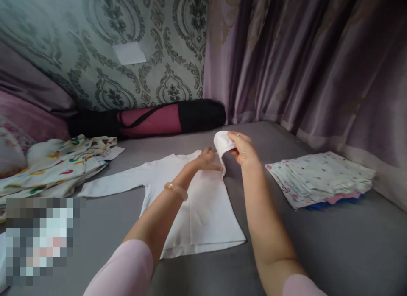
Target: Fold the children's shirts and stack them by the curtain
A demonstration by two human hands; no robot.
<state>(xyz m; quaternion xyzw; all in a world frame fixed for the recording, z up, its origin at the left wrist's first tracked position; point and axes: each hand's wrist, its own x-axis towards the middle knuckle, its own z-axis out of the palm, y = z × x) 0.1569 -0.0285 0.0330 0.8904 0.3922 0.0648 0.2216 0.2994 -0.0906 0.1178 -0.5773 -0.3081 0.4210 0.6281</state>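
A small white long-sleeved shirt [197,211] lies spread on the grey sheet, its neckline away from me. One sleeve stretches flat to the left. My left hand [208,161] rests with spread fingers on the shirt's right shoulder, just below the neckline; a pale bangle circles that wrist. My right hand [243,147] pinches the other sleeve [223,142] and holds it raised and curled over above the sheet, close to the left hand. The fingertips behind the sleeve are partly hidden.
On the right sits a stack of folded clothes [324,175]. Rumpled patterned clothes [54,164] lie at the left. A long black and maroon bag [149,120] lies along the wallpapered wall, and purple curtains [270,54] hang at the right. A blurred-out patch covers the lower left.
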